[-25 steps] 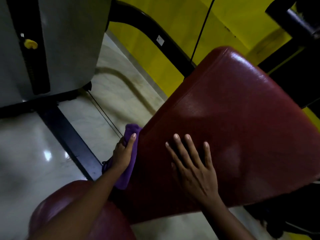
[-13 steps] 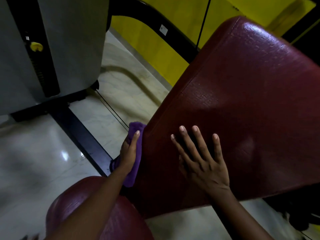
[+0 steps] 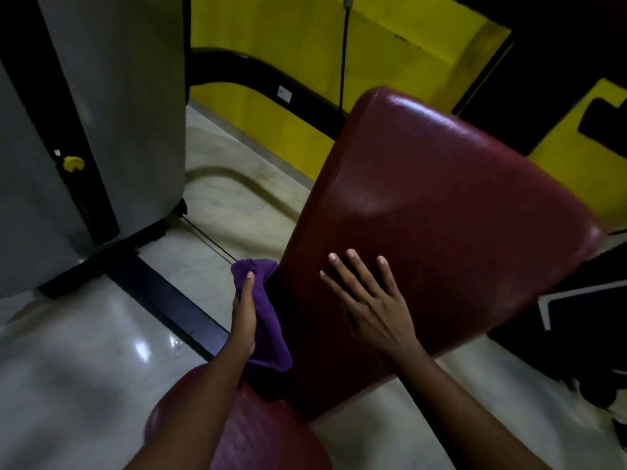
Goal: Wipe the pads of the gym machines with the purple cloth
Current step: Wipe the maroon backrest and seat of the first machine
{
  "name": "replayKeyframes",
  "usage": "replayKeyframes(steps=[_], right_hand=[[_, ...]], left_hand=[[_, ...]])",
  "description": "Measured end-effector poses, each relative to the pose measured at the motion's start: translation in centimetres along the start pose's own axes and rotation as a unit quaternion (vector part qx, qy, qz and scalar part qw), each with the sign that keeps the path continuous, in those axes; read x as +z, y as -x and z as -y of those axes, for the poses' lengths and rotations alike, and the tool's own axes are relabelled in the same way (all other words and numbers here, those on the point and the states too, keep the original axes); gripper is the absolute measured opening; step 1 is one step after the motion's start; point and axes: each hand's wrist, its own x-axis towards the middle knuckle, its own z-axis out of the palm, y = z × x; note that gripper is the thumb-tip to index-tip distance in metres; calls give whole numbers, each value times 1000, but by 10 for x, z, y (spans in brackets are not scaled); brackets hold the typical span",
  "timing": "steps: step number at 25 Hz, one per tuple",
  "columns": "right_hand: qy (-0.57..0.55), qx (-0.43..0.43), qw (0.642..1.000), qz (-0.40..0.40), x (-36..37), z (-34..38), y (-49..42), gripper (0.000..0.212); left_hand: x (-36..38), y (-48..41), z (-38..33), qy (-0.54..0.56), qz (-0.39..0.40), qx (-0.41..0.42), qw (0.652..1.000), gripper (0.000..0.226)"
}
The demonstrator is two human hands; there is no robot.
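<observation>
A large dark red back pad [image 3: 441, 212] slopes across the middle of the view. My right hand [image 3: 368, 300] lies flat on its lower part, fingers spread and straight. My left hand [image 3: 243, 312] presses the purple cloth [image 3: 268, 320] against the pad's left side edge with straight fingers. The cloth hangs down past my wrist. A second dark red seat pad [image 3: 271, 432] shows at the bottom, partly hidden by my left forearm.
A grey weight-stack housing [image 3: 112, 123] with a yellow pin [image 3: 73, 163] stands at the left on a black base bar [image 3: 163, 296]. A black curved frame tube [image 3: 271, 83] and a cable [image 3: 343, 56] run before the yellow wall. Glossy marble floor lies below.
The view has tilted, so more of the back pad's top shows. My left hand with the cloth has slid slightly along the pad's left edge. My right hand stays flat on the pad.
</observation>
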Motion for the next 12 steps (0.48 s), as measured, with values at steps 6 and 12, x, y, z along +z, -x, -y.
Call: replayKeyframes(steps=[6, 12], right_hand=[[-540, 296, 787, 19, -80, 45, -7, 46], [-692, 440, 571, 5, -157, 82, -31, 50]], left_hand=[[6, 102, -79, -74, 22, 26, 997, 46], [25, 201, -129, -145, 160, 0, 976, 47]])
